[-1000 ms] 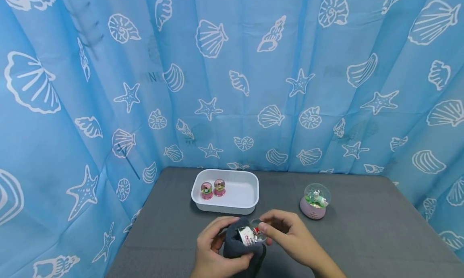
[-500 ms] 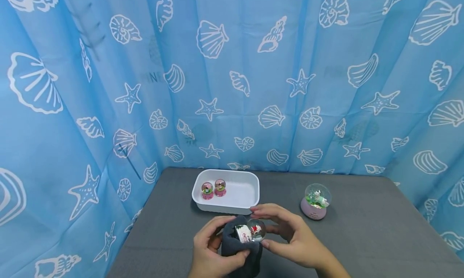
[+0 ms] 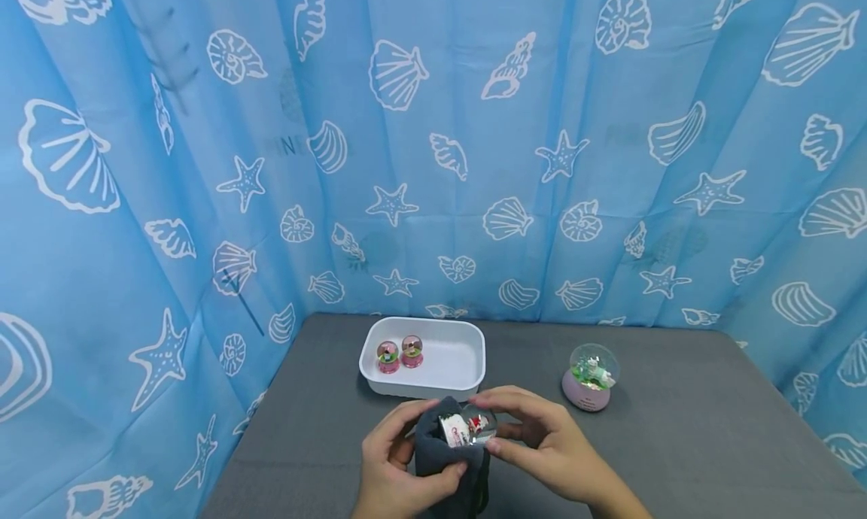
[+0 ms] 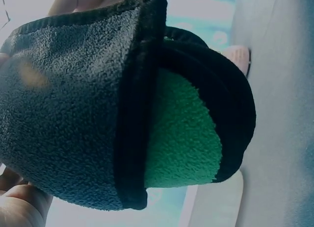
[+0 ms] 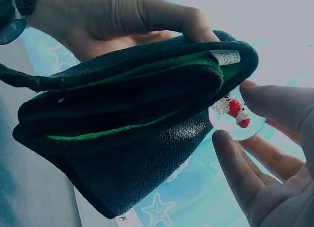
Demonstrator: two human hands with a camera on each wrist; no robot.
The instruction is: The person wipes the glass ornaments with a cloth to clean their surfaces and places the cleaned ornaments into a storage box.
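Thumb and fingers of the right hand [image 3: 545, 447] pinch a small clear-domed, white-based snow globe [image 3: 467, 427], tipped on its side, while the left hand [image 3: 400, 462] grips a dark grey fleece cloth [image 3: 430, 454] folded about its base, just on the near side of the white rectangular tray [image 3: 448, 357]. Smooth, curved glass probably gives the fingertips little purchase, so a loosened pinch or slack fold could let it slip onto the grey table [image 3: 684, 421]. Palms roughly facing, the right's fingers arch round the dome; the left's thumb lies across the cloth's near side.
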